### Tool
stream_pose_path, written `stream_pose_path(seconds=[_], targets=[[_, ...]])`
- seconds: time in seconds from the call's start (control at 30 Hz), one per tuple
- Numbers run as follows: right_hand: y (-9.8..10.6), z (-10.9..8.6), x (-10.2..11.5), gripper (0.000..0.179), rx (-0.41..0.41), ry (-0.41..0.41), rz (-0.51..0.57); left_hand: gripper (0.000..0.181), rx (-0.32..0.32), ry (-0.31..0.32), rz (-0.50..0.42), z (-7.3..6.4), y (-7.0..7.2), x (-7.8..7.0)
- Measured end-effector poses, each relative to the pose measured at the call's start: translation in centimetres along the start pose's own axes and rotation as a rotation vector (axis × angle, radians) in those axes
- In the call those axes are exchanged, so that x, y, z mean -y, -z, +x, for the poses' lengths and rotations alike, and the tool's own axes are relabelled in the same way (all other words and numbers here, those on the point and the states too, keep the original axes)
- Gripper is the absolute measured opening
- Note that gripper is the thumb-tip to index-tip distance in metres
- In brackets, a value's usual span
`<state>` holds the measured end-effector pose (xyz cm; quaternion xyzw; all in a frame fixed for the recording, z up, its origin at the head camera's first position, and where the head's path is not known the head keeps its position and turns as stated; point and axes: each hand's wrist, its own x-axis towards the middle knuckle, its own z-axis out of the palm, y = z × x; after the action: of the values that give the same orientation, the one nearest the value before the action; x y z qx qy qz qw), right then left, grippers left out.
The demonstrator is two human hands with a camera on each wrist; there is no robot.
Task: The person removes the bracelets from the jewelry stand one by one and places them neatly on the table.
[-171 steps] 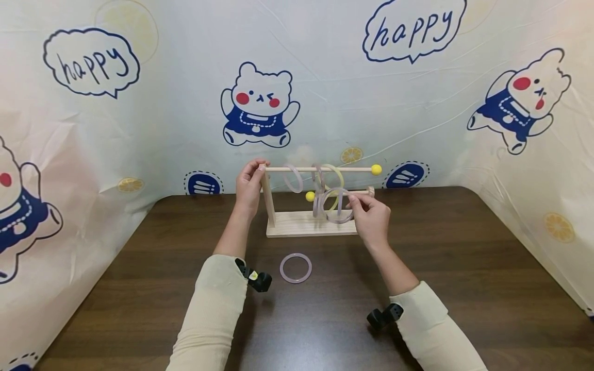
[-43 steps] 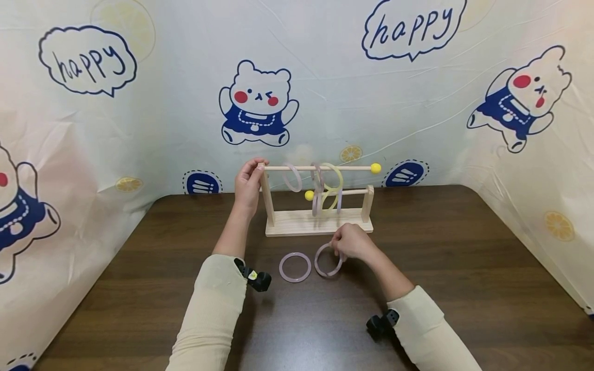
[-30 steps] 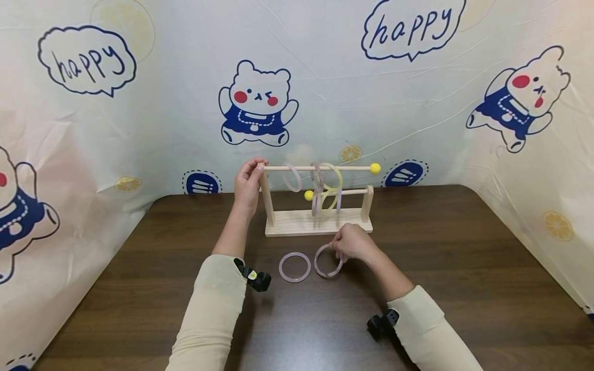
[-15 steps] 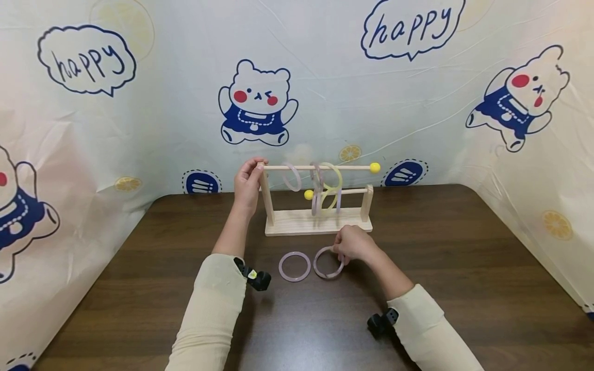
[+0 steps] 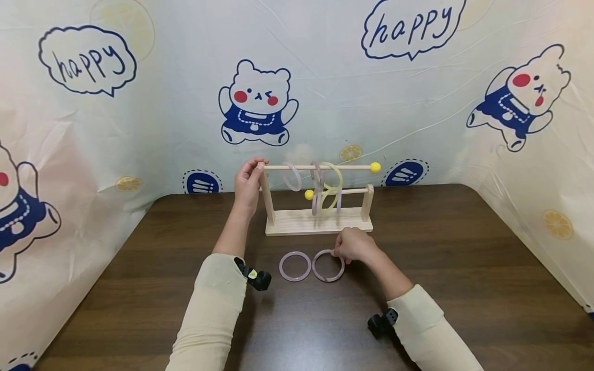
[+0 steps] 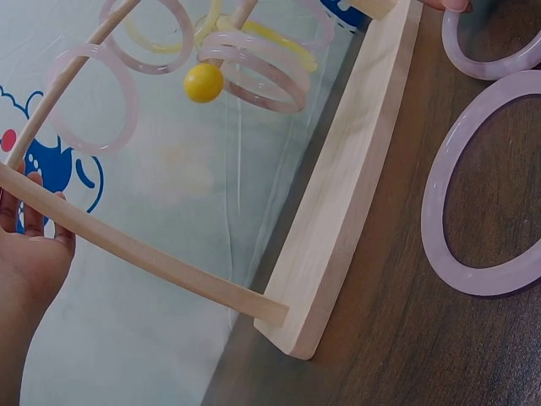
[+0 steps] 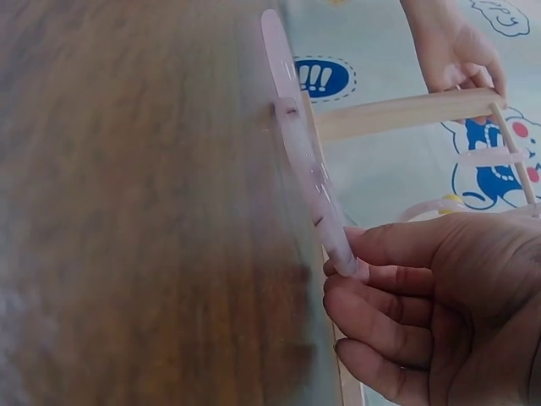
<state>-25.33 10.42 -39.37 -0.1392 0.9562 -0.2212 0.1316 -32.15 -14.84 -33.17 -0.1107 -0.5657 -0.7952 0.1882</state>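
In the head view, a two-rod wooden bracelet stand (image 5: pixel 287 222) stands toward the back of the table. My left hand (image 5: pixel 248 188) grips the top of its left upright (image 5: pixel 267 203), with the fingers behind the wood. My right hand (image 5: pixel 355 245) pinches the right edge of a pale purple bangle (image 5: pixel 328 280), which lies on or just above the table in front of the stand. Beside its left edge a second purple bangle (image 5: pixel 295 280) lies flat. The right wrist view shows thumb and fingertips closed on the bangle's (image 7: pixel 308 178) edge.
On the stand's upper rod (image 5: pixel 357 168) hang a pale pink bangle (image 5: pixel 299 181), a greyish purple one and a yellow one (image 5: pixel 341 181). Purple and yellow bangles also hang on the lower rod. Yellow balls (image 5: pixel 375 167) cap the rod ends. A printed cloth (image 5: pixel 185 129) hangs behind the table.
Since the earliest frame, my right hand has brought its bangle from the lower rod down to the table. Over the last second the bangle has tipped flatter beside the other. My left hand stays put.
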Motion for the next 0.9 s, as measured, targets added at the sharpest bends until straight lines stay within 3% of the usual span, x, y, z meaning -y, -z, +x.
stream_pose_path(seconds=[0.9], targets=[[-0.32, 0.29, -0.47, 0.012, -0.041, -0.014, 0.005, 0.01, -0.003, 0.012, 0.01, -0.09, -0.08, -0.04]])
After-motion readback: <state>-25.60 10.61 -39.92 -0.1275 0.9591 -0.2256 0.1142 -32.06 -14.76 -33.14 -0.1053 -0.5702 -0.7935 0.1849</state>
